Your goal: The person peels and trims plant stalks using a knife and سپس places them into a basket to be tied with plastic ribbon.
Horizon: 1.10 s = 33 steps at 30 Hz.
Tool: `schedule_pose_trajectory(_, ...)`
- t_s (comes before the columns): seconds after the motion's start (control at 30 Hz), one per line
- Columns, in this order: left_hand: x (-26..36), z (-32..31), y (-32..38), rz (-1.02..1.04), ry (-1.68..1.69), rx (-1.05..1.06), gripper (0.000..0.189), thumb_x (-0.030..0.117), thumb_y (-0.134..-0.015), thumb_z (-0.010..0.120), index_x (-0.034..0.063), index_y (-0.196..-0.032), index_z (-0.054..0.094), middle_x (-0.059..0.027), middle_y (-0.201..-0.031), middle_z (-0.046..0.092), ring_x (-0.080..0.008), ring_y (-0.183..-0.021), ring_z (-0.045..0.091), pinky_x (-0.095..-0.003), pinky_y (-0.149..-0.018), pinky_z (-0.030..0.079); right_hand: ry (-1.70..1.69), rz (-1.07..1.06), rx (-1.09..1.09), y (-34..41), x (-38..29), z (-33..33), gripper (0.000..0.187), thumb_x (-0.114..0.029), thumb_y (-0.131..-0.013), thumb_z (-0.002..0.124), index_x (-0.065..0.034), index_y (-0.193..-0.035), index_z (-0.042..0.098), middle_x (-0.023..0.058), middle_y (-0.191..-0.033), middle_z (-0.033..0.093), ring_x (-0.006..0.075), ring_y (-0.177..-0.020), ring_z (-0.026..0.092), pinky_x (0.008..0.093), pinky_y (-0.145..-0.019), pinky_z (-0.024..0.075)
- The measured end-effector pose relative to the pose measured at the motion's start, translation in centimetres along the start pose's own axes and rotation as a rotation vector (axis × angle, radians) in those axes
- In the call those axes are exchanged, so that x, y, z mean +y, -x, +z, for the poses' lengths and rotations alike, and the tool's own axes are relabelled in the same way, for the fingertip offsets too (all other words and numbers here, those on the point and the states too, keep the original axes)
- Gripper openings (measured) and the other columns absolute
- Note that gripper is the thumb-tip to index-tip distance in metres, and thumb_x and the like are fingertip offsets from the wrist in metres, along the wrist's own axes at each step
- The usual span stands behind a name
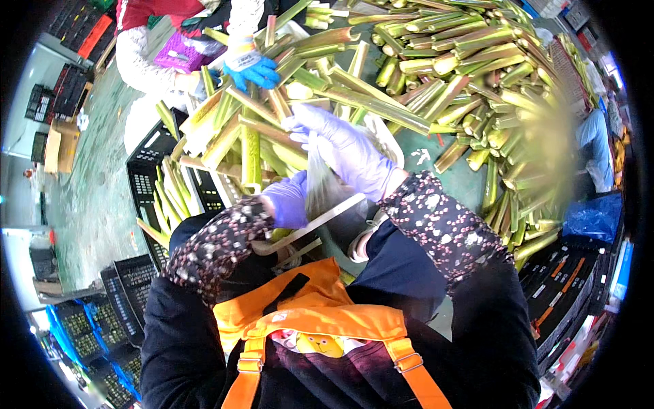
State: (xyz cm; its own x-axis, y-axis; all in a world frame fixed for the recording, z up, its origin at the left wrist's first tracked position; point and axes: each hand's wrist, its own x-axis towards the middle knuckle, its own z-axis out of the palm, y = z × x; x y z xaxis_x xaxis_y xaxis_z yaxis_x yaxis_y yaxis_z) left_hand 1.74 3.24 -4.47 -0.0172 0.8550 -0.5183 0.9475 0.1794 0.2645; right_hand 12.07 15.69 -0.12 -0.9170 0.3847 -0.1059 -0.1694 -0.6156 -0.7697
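Note:
My right hand (352, 153), in a purple glove, has its fingers closed on the upper end of a thin translucent plastic bag (327, 179). The bag hangs in folds between my hands. Lower and to the left, my left hand (287, 200), in a matching glove, is curled at the bag's left edge; its fingertips are partly hidden. A pale narrow bar (311, 226) slants just below both hands. Beyond my fingers lies a heap of cut thick green stalks (250, 148), some with reddish skin, partly over a white crate (391, 138).
A co-worker's blue-coated glove (253, 71) rests on the heap's far side. A large stalk pile (470, 66) covers the floor at right. Black plastic crates (140, 174) stand at left, with more crates (562, 286) at lower right. A purple basket (181, 53) sits beyond.

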Motion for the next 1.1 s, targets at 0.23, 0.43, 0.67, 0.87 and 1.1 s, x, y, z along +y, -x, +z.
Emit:
schedule_pose_trajectory(0.23, -3.6, 7.2, -7.3, -0.104, 1.184, 0.686, 0.026, 0.017, -0.095, 0.048, -0.0037, -0.099, 0.063, -0.0114, -0.087, 0.068, -0.0203, -0.083, 0.064, -0.0325, -0.076, 0.050, 1.112, 0.185, -0.108, 2.5, -5.0, -1.3, 0.047, -0.029, -0.090, 0.062, 0.0003, -0.126, 0.054, 0.0107, -0.116, 0.061, 0.0166, -0.102, 0.059, 0.0293, -0.090, 0.0456)
schedule_pose_trajectory(0.43, -0.9, 3.5, -4.5, -0.190, 1.617, 0.394, 0.029, 0.023, -0.098, 0.047, -0.0008, -0.086, 0.059, -0.0064, -0.070, 0.055, -0.0175, -0.061, 0.056, -0.0316, -0.064, 0.053, 1.730, 0.209, 0.529, 7.0, -8.5, -18.3, 0.096, -0.027, -0.073, 0.075, -0.0095, -0.151, 0.023, 0.0219, -0.132, 0.052, 0.0369, -0.117, 0.056, 0.0399, -0.099, 0.0450)
schedule_pose_trajectory(0.67, -0.6, 4.5, -5.8, -0.188, 1.578, 0.415, 0.032, 0.024, -0.098, 0.050, -0.0003, -0.083, 0.064, -0.0062, -0.068, 0.061, -0.0173, -0.054, 0.055, -0.0314, -0.052, 0.048, 1.359, 0.051, 0.074, -3.0, -2.1, -22.8, 0.065, -0.025, -0.083, 0.069, -0.0026, -0.138, 0.042, 0.0232, -0.130, 0.053, 0.0313, -0.123, 0.051, 0.0350, -0.103, 0.0391)
schedule_pose_trajectory(0.87, 0.6, 2.6, -3.6, -0.175, 1.490, 0.267, 0.042, 0.041, -0.095, 0.057, 0.0046, -0.076, 0.067, -0.0043, -0.060, 0.056, -0.0137, -0.051, 0.052, -0.0293, -0.048, 0.045, 1.685, -0.334, 0.089, -3.8, -4.4, -12.2, 0.036, -0.033, -0.091, 0.061, -0.0036, -0.110, 0.058, 0.0189, -0.097, 0.065, 0.0376, -0.093, 0.062, 0.0450, -0.077, 0.0501)
schedule_pose_trajectory(1.1, 2.9, 1.9, 0.0, 0.222, 0.501, 0.625, 0.013, 0.024, -0.082, 0.064, 0.0158, -0.092, 0.066, -0.0130, -0.069, 0.062, -0.0346, -0.066, 0.064, -0.0444, -0.061, 0.052, 1.837, -0.510, -0.669, -8.7, 3.0, -1.0, 0.038, -0.026, -0.076, 0.071, -0.0060, -0.104, 0.054, 0.0131, -0.094, 0.058, 0.0334, -0.087, 0.057, 0.0436, -0.077, 0.0464)
